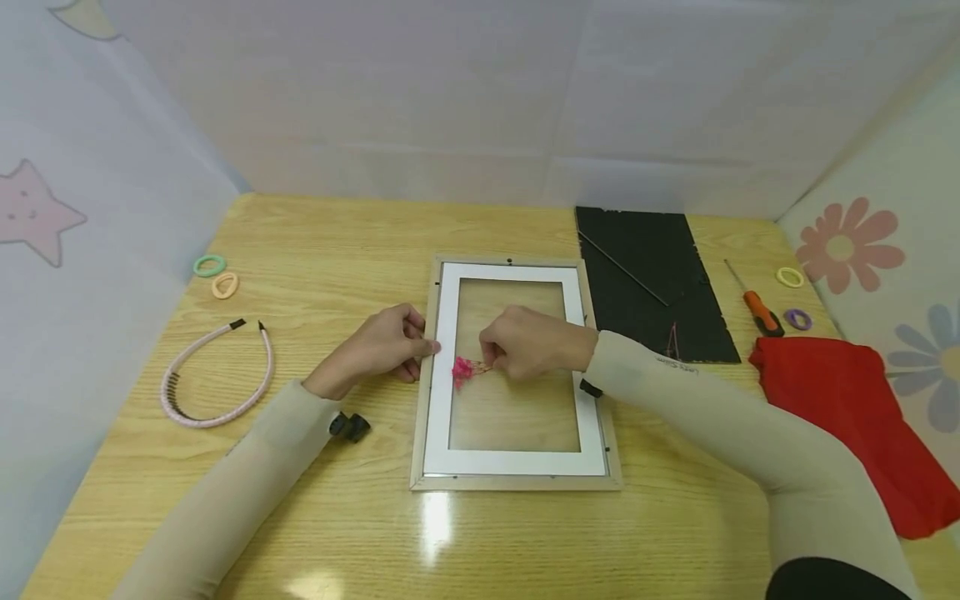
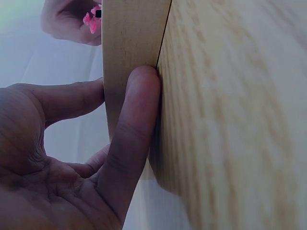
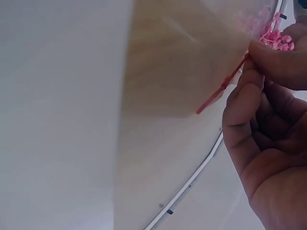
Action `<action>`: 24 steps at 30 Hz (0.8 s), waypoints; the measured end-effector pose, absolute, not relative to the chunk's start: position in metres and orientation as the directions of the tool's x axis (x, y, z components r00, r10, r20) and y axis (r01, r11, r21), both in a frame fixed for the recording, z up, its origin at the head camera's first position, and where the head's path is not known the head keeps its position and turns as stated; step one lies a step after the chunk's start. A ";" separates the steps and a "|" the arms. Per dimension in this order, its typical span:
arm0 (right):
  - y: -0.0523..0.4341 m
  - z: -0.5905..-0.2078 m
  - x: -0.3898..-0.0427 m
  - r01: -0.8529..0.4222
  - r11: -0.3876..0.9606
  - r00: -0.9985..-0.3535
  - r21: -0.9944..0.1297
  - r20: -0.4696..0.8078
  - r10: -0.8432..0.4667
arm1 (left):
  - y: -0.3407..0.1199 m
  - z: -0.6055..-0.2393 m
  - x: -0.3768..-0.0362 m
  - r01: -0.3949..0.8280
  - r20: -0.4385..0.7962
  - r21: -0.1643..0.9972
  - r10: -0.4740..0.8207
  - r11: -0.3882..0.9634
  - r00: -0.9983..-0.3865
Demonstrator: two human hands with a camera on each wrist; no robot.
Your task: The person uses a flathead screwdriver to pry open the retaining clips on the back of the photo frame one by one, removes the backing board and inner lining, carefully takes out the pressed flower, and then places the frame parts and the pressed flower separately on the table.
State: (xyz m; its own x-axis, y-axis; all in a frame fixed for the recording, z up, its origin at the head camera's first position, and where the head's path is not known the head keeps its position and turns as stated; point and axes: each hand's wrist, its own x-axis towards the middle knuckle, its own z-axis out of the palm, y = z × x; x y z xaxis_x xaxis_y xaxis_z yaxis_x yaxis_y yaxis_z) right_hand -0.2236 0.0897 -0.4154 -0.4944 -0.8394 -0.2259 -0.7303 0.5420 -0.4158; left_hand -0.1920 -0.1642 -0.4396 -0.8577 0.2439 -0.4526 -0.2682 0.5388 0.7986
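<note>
While the right hand (image 1: 534, 342) pinches a pink flower sprig (image 1: 463, 369) by its stem over the glass, the left hand's (image 1: 378, 346) nearly straight fingers (image 2: 132, 143) press the picture frame's (image 1: 516, 482) left edge. Lowering the sprig slowly and flat, with the frame steadied on the worktop (image 1: 360, 250), looks wisest.

Right hand (image 1: 536, 342) pinches pink sprig (image 1: 465, 369) over frame (image 1: 513, 479); left hand (image 1: 382, 343) touches its edge.
</note>
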 end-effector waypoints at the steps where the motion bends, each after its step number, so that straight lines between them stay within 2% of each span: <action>1: 0.091 -0.415 -0.223 -0.727 0.543 -0.499 -0.420 -0.218 -0.838 | -0.164 -0.439 -0.192 -0.267 -0.452 0.799 0.245 0.540 -0.858; 7: 0.097 -0.412 -0.220 -0.671 0.590 -0.589 -0.449 -0.161 -0.792 | -0.163 -0.439 -0.192 -0.267 -0.456 0.795 0.245 0.545 -0.856; 12: 0.107 -0.406 -0.217 -0.565 0.623 -0.686 -0.541 -0.113 -0.719 | -0.164 -0.439 -0.192 -0.275 -0.461 0.793 0.240 0.544 -0.854; 19: 0.128 -0.397 -0.214 -0.355 0.664 -0.842 -0.659 -0.084 -0.534 | -0.165 -0.439 -0.192 -0.278 -0.467 0.791 0.244 0.545 -0.850; 24: 0.146 -0.391 -0.213 -0.296 0.669 -0.899 -0.682 -0.038 -0.437 | -0.165 -0.439 -0.193 -0.280 -0.472 0.788 0.246 0.548 -0.846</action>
State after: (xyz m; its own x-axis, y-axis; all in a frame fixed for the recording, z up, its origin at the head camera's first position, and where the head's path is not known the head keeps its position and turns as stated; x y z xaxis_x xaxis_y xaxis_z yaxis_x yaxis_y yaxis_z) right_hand -0.2126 0.1459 -0.3905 -0.8989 -0.4366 -0.0381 -0.2959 0.6688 -0.6820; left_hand -0.1928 -0.1652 -0.4393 -0.8464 0.2460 -0.4723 -0.2804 0.5481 0.7880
